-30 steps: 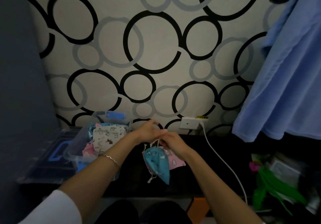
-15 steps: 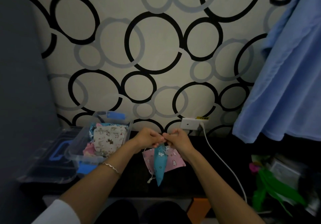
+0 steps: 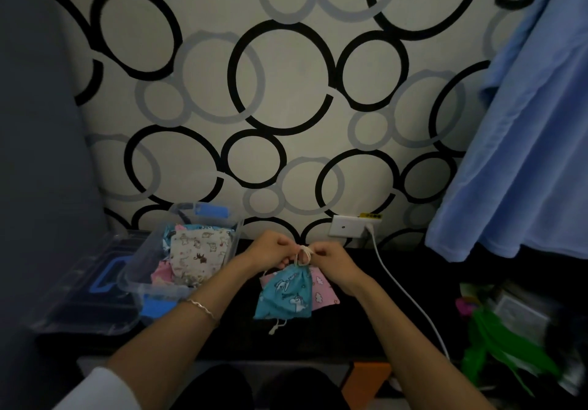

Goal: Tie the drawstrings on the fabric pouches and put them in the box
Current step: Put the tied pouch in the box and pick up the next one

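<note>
A blue unicorn-print pouch point(image 3: 285, 292) hangs from its white drawstring point(image 3: 304, 252) above the dark table. My left hand point(image 3: 270, 249) and my right hand point(image 3: 331, 257) pinch the two ends of that string close together, just above the gathered pouch mouth. Under the blue pouch lies a pink pouch point(image 3: 323, 292) with cloud prints, flat on the table. To the left stands a clear plastic box point(image 3: 149, 285) holding several pouches, a cream animal-print one point(image 3: 199, 255) on top.
The box's clear lid point(image 3: 79, 295) with blue clips lies left of the box. A white cable point(image 3: 404, 292) runs from a wall socket point(image 3: 346, 226) across the table on the right. Blue cloth point(image 3: 525, 155) hangs at right; green and mixed clutter point(image 3: 509, 346) sits below it.
The blue pouch has turned from edge-on to face-on and hangs broader. Both hands have stayed together at the drawstring, shifting slightly as they work it.
</note>
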`<state>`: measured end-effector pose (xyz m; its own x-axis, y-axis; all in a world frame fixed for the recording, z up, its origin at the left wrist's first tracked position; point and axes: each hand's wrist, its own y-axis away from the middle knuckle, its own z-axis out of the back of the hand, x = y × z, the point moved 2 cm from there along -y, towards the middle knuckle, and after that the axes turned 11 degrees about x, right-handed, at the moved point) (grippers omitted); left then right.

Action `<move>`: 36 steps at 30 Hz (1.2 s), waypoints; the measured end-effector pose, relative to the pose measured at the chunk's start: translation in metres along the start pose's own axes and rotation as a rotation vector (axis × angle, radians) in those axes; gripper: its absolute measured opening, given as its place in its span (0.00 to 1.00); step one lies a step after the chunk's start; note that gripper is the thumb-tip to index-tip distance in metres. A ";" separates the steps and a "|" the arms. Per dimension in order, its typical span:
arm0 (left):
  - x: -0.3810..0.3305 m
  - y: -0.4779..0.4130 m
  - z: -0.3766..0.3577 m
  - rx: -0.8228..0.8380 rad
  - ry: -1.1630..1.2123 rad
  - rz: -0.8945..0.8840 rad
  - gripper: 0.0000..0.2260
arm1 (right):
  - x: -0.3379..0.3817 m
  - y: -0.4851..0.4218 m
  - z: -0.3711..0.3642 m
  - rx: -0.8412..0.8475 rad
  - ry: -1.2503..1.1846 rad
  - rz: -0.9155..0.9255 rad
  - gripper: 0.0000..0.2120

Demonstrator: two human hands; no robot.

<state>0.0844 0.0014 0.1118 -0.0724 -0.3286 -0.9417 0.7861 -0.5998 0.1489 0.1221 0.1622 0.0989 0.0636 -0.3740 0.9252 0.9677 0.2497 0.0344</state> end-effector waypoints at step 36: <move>-0.012 -0.004 0.010 -0.185 0.146 -0.032 0.08 | 0.000 -0.003 -0.025 0.127 0.102 -0.295 0.15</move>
<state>0.0760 0.0003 0.1253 -0.0198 -0.1948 -0.9807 0.8847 -0.4603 0.0735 0.1250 0.1396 0.0893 -0.1841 -0.5326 0.8261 0.9104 0.2243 0.3476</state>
